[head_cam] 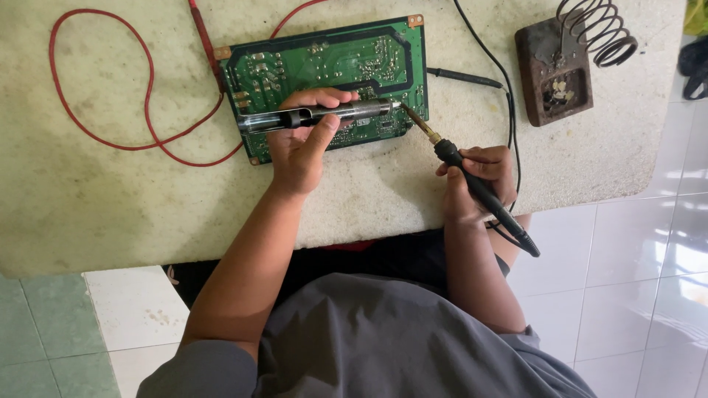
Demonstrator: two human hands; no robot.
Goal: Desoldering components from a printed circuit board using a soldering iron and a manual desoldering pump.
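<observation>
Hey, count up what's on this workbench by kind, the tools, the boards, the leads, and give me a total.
Handheld tools: 2, a desoldering pump in the left hand and a soldering iron in the right hand
Circuit boards: 1, green circuit board
Iron stands: 1, coil stand
Test leads: 2, red lead and black probe
Total: 6

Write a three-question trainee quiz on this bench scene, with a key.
1. True or false: the left hand holds the metal suction pump over the green circuit board.
2. Which tool is in the right hand? A) pliers B) soldering iron C) screwdriver
3. Fill in: the iron's tip meets the pump's nozzle near the board's ____ edge.

Key: 1 true; 2 B; 3 right. The empty coil stand sits at the table's far right; a red wire loops left of the board.
</observation>
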